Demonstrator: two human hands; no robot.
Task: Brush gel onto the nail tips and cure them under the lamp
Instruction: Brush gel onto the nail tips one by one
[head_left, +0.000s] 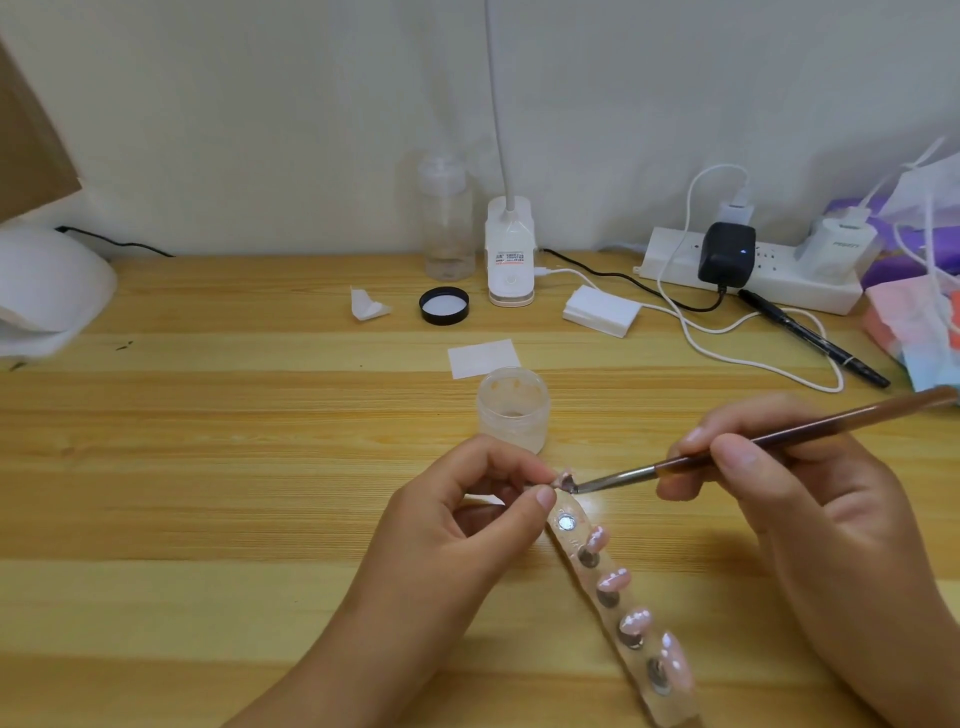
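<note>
– Wooden table: where is the nail tip?
– Pinched between thumb and forefinger of the left hand, above the top end of the clear holder strip. Four pink tips sit along the strip, running toward five o'clock.
– The right hand?
– It grips the brush like a pen; the bristles touch the pinched tip from three o'clock.
– Anything close by?
– The open frosted gel jar stands just beyond the left fingers at twelve o'clock, with a white wipe and a black lid behind it. The white curing lamp sits well apart at ten o'clock; a power strip, a white cable and a black pen lie at two o'clock.
</note>
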